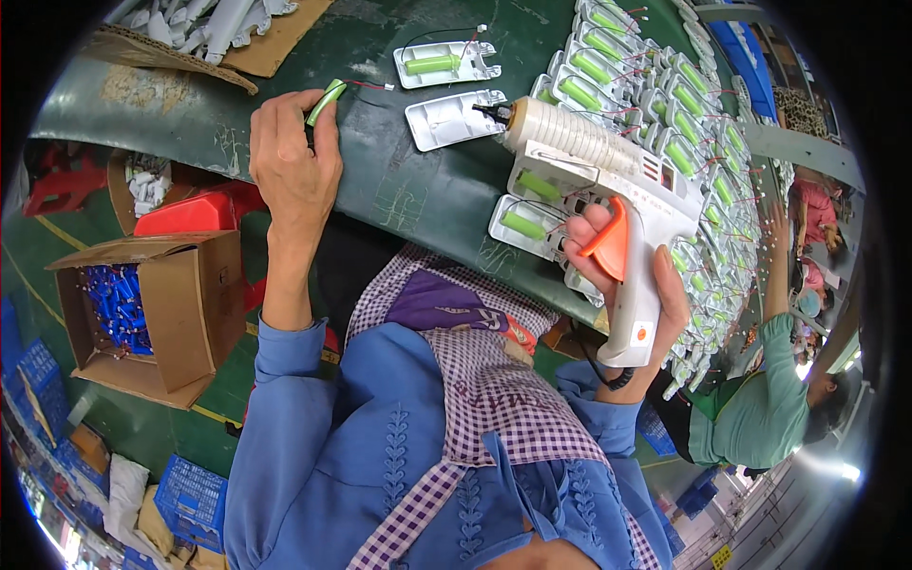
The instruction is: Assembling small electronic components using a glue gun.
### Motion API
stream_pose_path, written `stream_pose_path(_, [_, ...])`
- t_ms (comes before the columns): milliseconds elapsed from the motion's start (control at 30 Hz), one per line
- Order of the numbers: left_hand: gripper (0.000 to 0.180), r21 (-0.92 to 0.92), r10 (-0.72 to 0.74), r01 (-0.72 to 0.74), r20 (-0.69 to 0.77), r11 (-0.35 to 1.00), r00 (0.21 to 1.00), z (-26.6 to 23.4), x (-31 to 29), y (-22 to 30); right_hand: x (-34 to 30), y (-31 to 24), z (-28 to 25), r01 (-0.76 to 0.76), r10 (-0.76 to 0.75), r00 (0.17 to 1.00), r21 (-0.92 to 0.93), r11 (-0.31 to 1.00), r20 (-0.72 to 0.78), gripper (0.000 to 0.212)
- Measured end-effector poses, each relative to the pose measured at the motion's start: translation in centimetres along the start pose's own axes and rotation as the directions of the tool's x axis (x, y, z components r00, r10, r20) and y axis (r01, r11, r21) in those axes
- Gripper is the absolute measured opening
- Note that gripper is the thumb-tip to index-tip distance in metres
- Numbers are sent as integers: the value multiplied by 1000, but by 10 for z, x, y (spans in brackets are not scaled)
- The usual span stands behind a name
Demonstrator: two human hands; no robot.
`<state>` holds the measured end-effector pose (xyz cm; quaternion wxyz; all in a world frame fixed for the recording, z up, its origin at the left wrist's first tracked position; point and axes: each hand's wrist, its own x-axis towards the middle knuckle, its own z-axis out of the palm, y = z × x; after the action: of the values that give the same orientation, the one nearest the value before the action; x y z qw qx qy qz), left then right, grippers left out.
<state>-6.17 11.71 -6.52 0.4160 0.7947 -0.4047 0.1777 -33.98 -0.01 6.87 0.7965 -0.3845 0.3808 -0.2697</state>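
Between the thumb and fingers of my left hand [294, 142] is a green battery [326, 102], its thin red wire ending in a small white plug. My right hand [665, 285] wraps round the handle of a white glue gun [646, 204], with fingers at its orange trigger [610, 242]. The gun's dark nozzle [493, 113] points left, over the edge of a white plastic shell [451, 121] that has no battery in it. Just beyond lies another white shell [399, 68] with a green battery [432, 65] inside.
Many battery-filled shells [684, 152] cover the green table's right side. A carton of white parts [204, 33] stands at the far left. Below the table edge, a cardboard box [195, 294] holds blue cells [119, 306]. A co-worker in green [760, 399] is at the right.
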Motion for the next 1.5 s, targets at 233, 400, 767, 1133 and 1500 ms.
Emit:
stream_pose_path(233, [10,-10,28,-29,-21,1000,999,1,4,2,6,-5,13,39,-43,994,42,998,97,71])
stream_pose_path(400, [10,14,-20,19,13,1000,1000,0,2,5,10,-8,15,-26,-4,989,199,980,149,60])
stream_pose_path(767, [11,0,23,-23,-40,1000,999,0,0,1,6,-4,11,-13,-16,989,193,981,148,62])
stream_pose_path(1133, [15,21,18,-17,-65,1000,998,1,-2,-5,7,7,1,122,-116,989,-62,991,90,48])
stream_pose_path(1500, [14,-1,4,-4,-89,1000,996,5,-3,-2,2,5,25,144,-131,990,-345,928,59,47])
